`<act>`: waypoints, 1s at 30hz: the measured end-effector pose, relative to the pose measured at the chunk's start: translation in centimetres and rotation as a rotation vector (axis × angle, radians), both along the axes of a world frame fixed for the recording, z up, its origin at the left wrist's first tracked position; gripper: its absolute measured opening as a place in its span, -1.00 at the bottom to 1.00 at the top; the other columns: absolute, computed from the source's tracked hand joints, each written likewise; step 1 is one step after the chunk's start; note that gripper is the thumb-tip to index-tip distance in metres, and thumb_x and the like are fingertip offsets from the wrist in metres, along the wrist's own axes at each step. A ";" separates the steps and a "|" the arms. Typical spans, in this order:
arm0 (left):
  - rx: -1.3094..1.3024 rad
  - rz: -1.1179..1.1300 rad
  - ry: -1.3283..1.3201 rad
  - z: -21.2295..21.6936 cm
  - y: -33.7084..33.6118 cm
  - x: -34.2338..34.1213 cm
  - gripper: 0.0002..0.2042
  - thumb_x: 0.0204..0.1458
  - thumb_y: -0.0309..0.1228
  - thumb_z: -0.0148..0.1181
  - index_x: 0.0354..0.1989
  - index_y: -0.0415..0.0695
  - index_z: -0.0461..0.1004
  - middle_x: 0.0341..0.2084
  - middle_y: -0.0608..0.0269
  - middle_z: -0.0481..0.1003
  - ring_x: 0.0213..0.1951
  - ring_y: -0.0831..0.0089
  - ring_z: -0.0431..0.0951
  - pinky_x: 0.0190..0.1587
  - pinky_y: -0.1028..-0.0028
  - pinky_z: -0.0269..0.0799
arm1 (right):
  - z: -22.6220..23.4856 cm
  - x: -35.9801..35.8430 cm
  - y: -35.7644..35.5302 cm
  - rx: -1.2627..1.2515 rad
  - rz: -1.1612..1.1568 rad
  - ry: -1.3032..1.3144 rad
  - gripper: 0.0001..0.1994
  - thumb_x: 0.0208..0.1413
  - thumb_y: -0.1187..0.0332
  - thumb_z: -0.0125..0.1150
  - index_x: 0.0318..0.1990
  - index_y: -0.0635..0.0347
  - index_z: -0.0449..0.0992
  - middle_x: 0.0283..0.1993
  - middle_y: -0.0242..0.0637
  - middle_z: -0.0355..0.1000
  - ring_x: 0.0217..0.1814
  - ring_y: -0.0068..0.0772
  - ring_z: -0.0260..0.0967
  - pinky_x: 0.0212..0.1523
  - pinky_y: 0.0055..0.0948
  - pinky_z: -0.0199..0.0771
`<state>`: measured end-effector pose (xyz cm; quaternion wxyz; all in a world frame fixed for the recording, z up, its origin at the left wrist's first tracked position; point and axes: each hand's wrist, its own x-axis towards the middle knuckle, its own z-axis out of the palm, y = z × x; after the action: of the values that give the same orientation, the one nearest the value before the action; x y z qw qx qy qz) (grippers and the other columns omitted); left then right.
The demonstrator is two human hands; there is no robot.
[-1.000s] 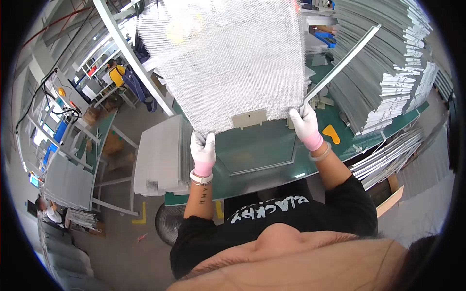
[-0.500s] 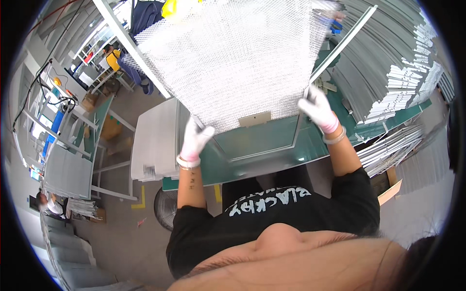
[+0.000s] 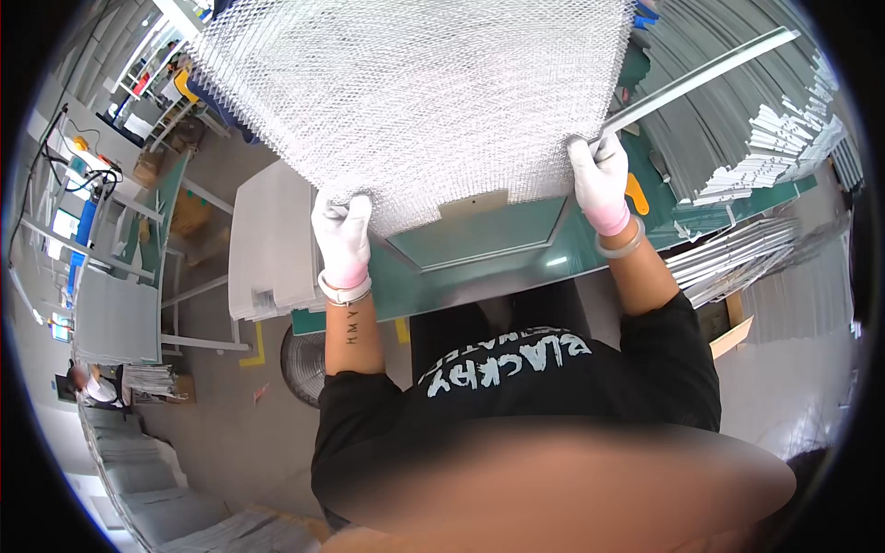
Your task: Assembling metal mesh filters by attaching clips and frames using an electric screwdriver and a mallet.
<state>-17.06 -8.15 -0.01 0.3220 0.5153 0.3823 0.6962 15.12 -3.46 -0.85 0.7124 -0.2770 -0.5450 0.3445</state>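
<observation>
A large silvery wire-mesh sheet (image 3: 415,101) spreads in front of me over a green table (image 3: 424,295). My left hand (image 3: 341,235), in a white glove, is closed at the sheet's near left corner with thumb and fingers pinched together. My gloved right hand (image 3: 601,180) is closed where the sheet's right edge meets the near end of a pale metal bar (image 3: 701,83), which slants away to the right. Below the sheet's near edge lies a thin metal frame (image 3: 489,258) with a beige plate (image 3: 473,205) by it. The mesh hides the frame's far part.
Pale flat panels (image 3: 272,240) are stacked left of the table. Long grey strips (image 3: 737,111) pile up at the right, near an orange piece (image 3: 636,194). More strips (image 3: 737,263) lie lower right. A round fan (image 3: 302,367) stands on the floor. A person (image 3: 97,387) is far left.
Both hands have shifted slightly left and away from me. The mesh now reaches farther left and covers more of the left bar. The right bar's far end has swung outward to the right.
</observation>
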 end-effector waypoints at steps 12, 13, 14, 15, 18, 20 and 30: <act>-0.134 -0.103 0.093 -13.4 -1.3 0.3 -0.68 0.19 -0.54 0.17 0.10 -0.28 0.35 -0.21 0.33 0.53 -0.30 0.65 0.46 -0.22 0.59 0.40 | -12.2 1.0 -1.6 -0.100 -0.088 -0.409 -0.61 0.26 0.32 0.12 0.14 0.40 0.37 0.00 -0.13 0.49 0.04 -0.33 0.45 0.12 -0.37 0.38; -0.189 -0.108 0.089 -15.1 -1.5 0.1 -0.68 0.19 -0.53 0.18 0.10 -0.27 0.36 -0.19 0.33 0.53 -0.28 0.64 0.47 -0.19 0.58 0.41 | -14.1 1.0 -1.6 -0.136 -0.078 -0.410 -0.61 0.27 0.30 0.12 0.14 0.40 0.37 -0.01 -0.14 0.49 0.03 -0.33 0.45 0.12 -0.37 0.38; -0.230 -0.104 0.101 -17.2 -1.6 -0.2 -0.66 0.19 -0.50 0.21 0.10 -0.27 0.36 -0.14 0.31 0.54 -0.18 0.59 0.49 -0.10 0.55 0.41 | -16.0 1.3 -1.6 -0.181 -0.082 -0.474 -0.59 0.28 0.26 0.12 0.15 0.39 0.36 -0.02 -0.14 0.50 0.02 -0.34 0.45 0.11 -0.38 0.39; -0.232 -0.105 0.101 -17.3 -1.8 -0.1 -0.66 0.19 -0.50 0.21 0.10 -0.27 0.36 -0.14 0.31 0.54 -0.18 0.59 0.49 -0.10 0.55 0.41 | -16.4 1.2 -1.8 -0.184 -0.082 -0.474 -0.59 0.28 0.26 0.12 0.15 0.39 0.36 -0.02 -0.14 0.50 0.02 -0.34 0.45 0.11 -0.38 0.39; -0.323 -0.146 0.151 -17.8 -2.2 -1.1 -0.61 0.18 -0.43 0.26 0.13 -0.27 0.35 -0.07 0.26 0.53 -0.10 0.54 0.49 0.00 0.49 0.41 | -16.6 1.6 -2.1 -0.258 0.021 -0.417 -0.60 0.26 0.29 0.13 0.15 0.38 0.35 -0.04 -0.15 0.50 -0.02 -0.40 0.43 0.09 -0.38 0.40; -0.358 -0.229 0.215 -14.9 -1.9 -2.1 -0.57 0.16 -0.39 0.30 0.15 -0.27 0.34 -0.06 0.25 0.53 -0.10 0.53 0.49 0.00 0.48 0.41 | -15.3 3.4 -1.6 -0.234 0.063 -0.492 -0.61 0.26 0.32 0.13 0.15 0.38 0.35 -0.04 -0.18 0.50 0.00 -0.43 0.42 0.11 -0.39 0.39; 0.143 0.037 0.131 1.1 -0.3 -0.2 -0.75 -0.06 -0.68 -0.04 -0.25 -0.30 0.55 -0.38 0.25 0.53 -0.35 0.58 0.44 -0.26 0.61 0.33 | 4.7 1.0 0.3 0.012 0.113 -0.443 -0.78 0.31 0.31 0.02 -0.09 0.29 0.46 -0.14 -0.21 0.49 -0.13 -0.51 0.38 -0.03 -0.49 0.36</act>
<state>-17.28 -8.45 1.08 0.2456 0.5743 0.3612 0.6923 16.09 -3.16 3.90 0.5567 -0.3107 -0.7047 0.3113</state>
